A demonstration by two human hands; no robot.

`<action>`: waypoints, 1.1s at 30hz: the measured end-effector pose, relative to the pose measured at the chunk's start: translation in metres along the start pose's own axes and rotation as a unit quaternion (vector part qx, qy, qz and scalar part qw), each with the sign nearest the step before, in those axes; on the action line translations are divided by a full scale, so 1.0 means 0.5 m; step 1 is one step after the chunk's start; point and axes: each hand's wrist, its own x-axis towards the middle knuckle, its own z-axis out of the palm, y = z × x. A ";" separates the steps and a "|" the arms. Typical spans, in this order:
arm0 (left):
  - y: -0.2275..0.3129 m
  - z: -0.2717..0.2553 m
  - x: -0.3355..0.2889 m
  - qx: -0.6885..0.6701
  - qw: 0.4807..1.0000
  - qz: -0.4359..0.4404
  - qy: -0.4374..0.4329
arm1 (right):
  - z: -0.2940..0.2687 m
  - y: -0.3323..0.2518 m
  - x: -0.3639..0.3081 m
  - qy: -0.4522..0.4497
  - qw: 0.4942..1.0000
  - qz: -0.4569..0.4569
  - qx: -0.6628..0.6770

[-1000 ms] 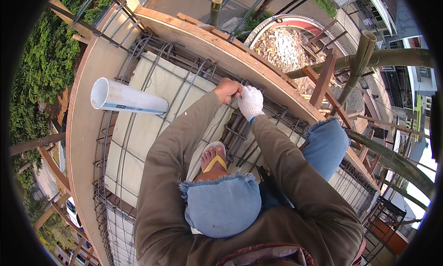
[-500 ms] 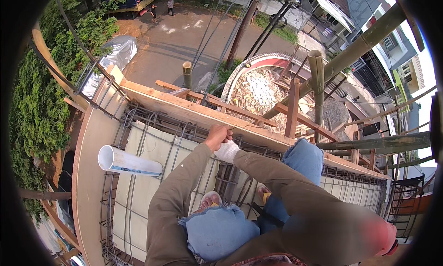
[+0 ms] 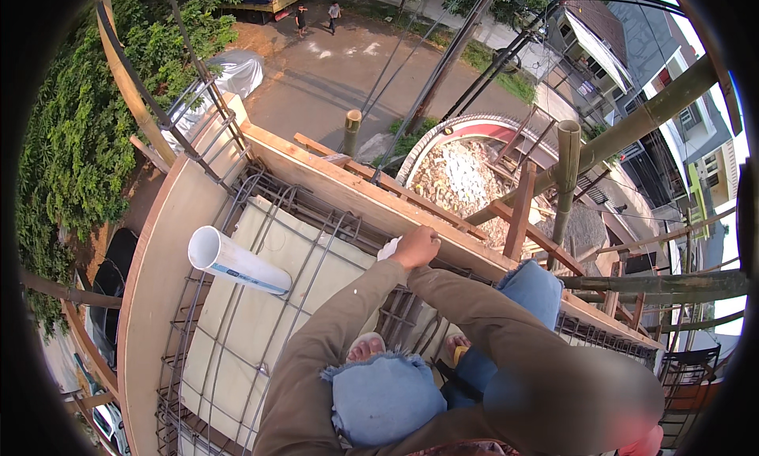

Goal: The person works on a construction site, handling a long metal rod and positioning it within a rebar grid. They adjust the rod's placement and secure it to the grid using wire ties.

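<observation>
My bare left hand (image 3: 417,248) is closed, with its fingers curled, just above the steel bars along the inner side of the plywood form board (image 3: 340,181). Whatever it may grip is hidden. My right hand (image 3: 387,249), in a white glove, lies mostly behind the left one, and its fingers are hidden. The wrists cross close together. Below them runs a rebar cage (image 3: 312,254) of tied steel bars over a pale panel (image 3: 257,306). A white plastic pipe (image 3: 241,260) slants up through the bars to the left.
My sandalled feet stand among the bars, knees bent. Bamboo poles (image 3: 565,191) and timber braces (image 3: 519,211) rise beyond the board. Far below lie a street (image 3: 340,76) with two people, and a round walled bed of rubble (image 3: 455,171). Trees (image 3: 71,179) fill the left side.
My left hand has swung to the right across my gloved right hand, so the wrists now cross. A thin wire seen beside the hands earlier no longer shows clearly. The view has shifted slightly.
</observation>
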 end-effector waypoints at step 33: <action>-0.207 0.111 -0.303 -0.174 0.948 -0.205 0.167 | 0.030 -0.003 -0.337 -0.351 0.787 0.297 0.412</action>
